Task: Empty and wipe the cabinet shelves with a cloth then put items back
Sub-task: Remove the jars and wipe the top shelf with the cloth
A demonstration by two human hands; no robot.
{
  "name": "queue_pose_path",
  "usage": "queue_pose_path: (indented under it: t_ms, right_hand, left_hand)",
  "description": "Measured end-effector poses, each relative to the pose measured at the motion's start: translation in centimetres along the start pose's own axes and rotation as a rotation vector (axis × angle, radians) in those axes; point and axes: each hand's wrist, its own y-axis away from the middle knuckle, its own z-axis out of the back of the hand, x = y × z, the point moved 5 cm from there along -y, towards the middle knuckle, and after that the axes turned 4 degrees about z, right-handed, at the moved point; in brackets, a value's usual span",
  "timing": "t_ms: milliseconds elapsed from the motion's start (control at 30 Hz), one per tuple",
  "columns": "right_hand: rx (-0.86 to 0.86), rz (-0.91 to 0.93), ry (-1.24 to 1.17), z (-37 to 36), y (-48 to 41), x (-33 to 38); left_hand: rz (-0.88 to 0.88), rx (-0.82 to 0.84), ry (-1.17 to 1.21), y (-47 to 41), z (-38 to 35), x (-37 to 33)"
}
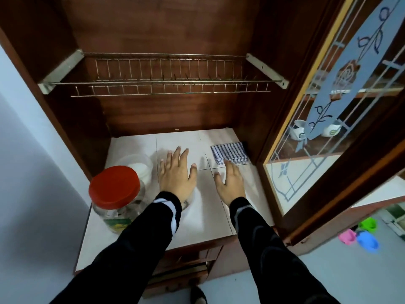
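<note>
While both hands are held out flat over the white shelf surface (203, 218), nothing is gripped by either. The left hand (176, 172) is seen with fingers straight and fanned apart near the middle of the surface, and the right hand (231, 183) with fingers straight and closer together, its fingertips reaching the near edge of the checked cloth (229, 152) (whether they actually touch it cannot be told). The cloth, blue and white and folded, is laid at the back right of the surface, close to the cabinet's right wall. At the left edge a clear jar (116, 194) with a red lid is stood upright, and just behind it a second clear container (138, 165) with something white inside is placed. Above, a wire rack (166, 81) is fixed across the brown wooden cabinet (164, 29) on two metal brackets. To the right a glass door (328, 137) with a frosted flower pattern is seen open, and white mugs (297, 129) are visible through it. A pale wall (32, 150) is seen to the left, and small green, pink and blue plastic pieces (367, 238) are scattered on the grey floor (350, 277) at lower right.
</note>
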Motion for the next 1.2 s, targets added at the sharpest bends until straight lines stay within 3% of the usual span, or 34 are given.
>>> queue_pose_path:
  t_ms: [700, 1000, 1200]
  right_hand:
    - [0.275, -0.243, 0.234, -4.6, -12.9, -6.2]
    - [0.338, -0.247, 0.275, -5.9, -15.7, -8.9]
    - [0.356, -0.213, 0.374, -6.8, -15.5, -9.9]
  left_hand:
    - [0.007, 0.313, -0.26, -12.5, -7.8, -2.9]
    - [0.01, 0.495, -0.41, -13.4, -13.1, -2.6]
    - [0.12, 0.625, -0.41, -13.0, -15.0, -1.2]
